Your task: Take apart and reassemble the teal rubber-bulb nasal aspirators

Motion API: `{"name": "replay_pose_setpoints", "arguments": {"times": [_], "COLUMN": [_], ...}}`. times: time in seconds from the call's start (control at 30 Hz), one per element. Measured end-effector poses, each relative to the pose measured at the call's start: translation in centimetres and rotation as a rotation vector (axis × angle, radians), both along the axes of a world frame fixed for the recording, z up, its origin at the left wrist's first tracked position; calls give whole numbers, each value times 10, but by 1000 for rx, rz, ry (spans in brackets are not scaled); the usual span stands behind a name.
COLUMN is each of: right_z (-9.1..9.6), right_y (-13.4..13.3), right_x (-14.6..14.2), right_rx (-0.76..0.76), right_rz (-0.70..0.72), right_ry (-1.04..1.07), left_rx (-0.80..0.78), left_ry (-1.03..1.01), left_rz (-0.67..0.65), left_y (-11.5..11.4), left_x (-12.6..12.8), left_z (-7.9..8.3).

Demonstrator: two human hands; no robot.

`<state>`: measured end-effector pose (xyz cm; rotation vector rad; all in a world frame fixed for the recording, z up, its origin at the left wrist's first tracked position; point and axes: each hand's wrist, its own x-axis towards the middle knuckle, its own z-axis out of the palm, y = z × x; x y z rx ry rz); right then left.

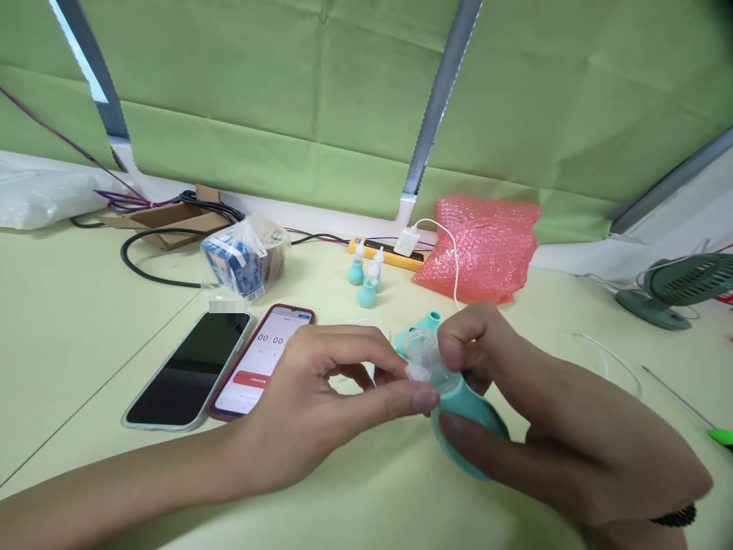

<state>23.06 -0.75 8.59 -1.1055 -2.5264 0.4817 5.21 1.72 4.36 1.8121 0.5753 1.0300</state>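
Observation:
My right hand (550,435) is wrapped round a teal rubber bulb (478,416) of a nasal aspirator, tilted up and to the left. A clear plastic collar (422,344) sits at the bulb's mouth, its open end upward. My left hand (337,389) pinches a small translucent plastic piece (418,372) between thumb and fingers, against the collar's side. Its exact shape is hidden by the fingertips. Loose teal bulbs (431,319) lie just behind, partly covered by my hands. Farther back stand three aspirators (367,294) with clear tips on teal bulbs.
Left of my hands lie a dark-screened phone (183,374) and a phone showing a timer (257,367). Behind are a bagged blue box (234,260), a yellow power strip (389,256) and pink bubble wrap (486,248). A green fan (681,283) and a screwdriver (687,401) are at right.

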Motion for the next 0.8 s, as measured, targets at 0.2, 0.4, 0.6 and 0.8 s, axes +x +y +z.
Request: {"name": "replay_pose_setpoints", "arguments": {"times": [0.2, 0.4, 0.6, 0.8], "right_z": [3, 2, -7, -5], "right_y": [-6, -12, -19, -22], "right_x": [2, -4, -19, -23], "right_rx": [-1, 51, 220, 218], "right_rz": [7, -93, -193, -216], "right_ry": [13, -77, -49, -44], "left_rx": [210, 657, 889, 907], "left_ry": [51, 219, 318, 255], "left_rz": [-48, 79, 359, 431], "left_y": [-1, -1, -6, -7], "left_x": [-4, -3, -1, -4], "left_z": [-3, -1, 2, 3]}}
